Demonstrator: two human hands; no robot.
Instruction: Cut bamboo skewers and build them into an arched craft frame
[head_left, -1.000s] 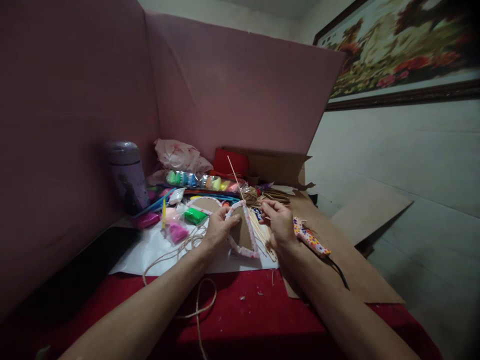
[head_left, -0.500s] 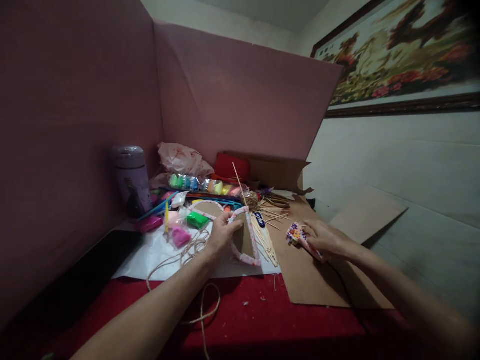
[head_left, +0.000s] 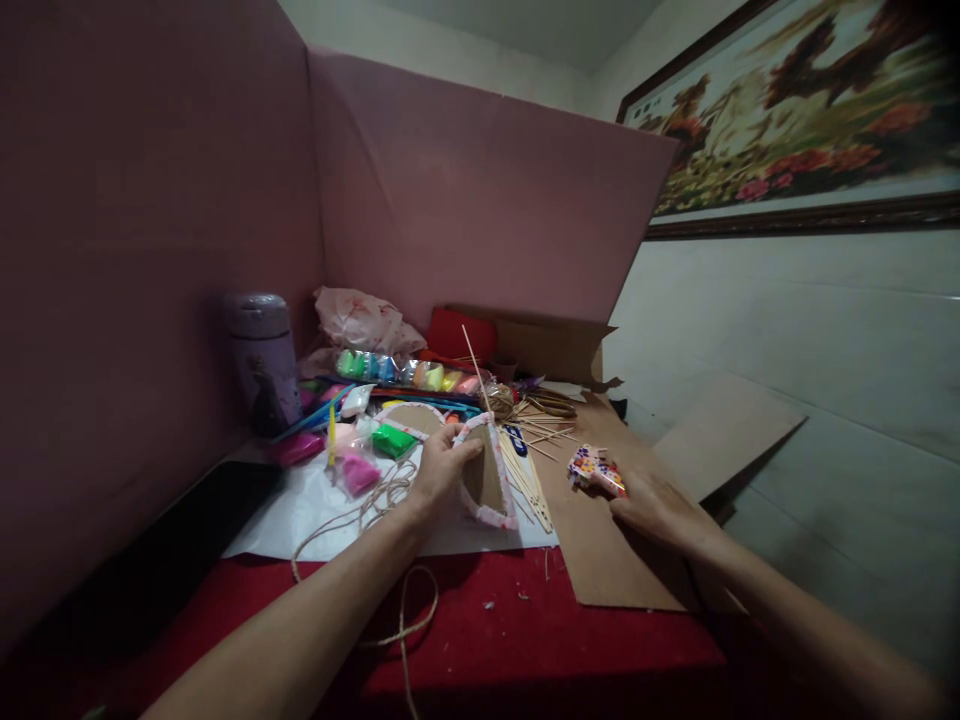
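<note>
My left hand [head_left: 436,472] is closed on the edge of a cardboard cutout [head_left: 486,480] rimmed with pink-and-white patterned strip. A thin wooden stick [head_left: 478,370] slants up from the cutout's top. Over the brown cardboard sheet [head_left: 600,560], my right hand [head_left: 660,512] grips a flower-patterned glue gun [head_left: 598,470] by its right end; the fingers partly hide it. A second cutout [head_left: 412,418] with the same rim lies behind my left hand. Between the two hands, several bamboo skewers [head_left: 529,480] lie scattered beside a blue object [head_left: 516,440].
Bags of coloured clay [head_left: 394,440] and a clear strip of clay packs [head_left: 409,374] lie on the left. Twine [head_left: 405,610] trails over the red cloth [head_left: 510,630]. A purple flask [head_left: 262,365] stands at the back left, near a black flat object [head_left: 225,500].
My right hand has turned and slid slightly right and down, and the glue gun has tilted with it. The left hand and cutout stay nearly where they were.
</note>
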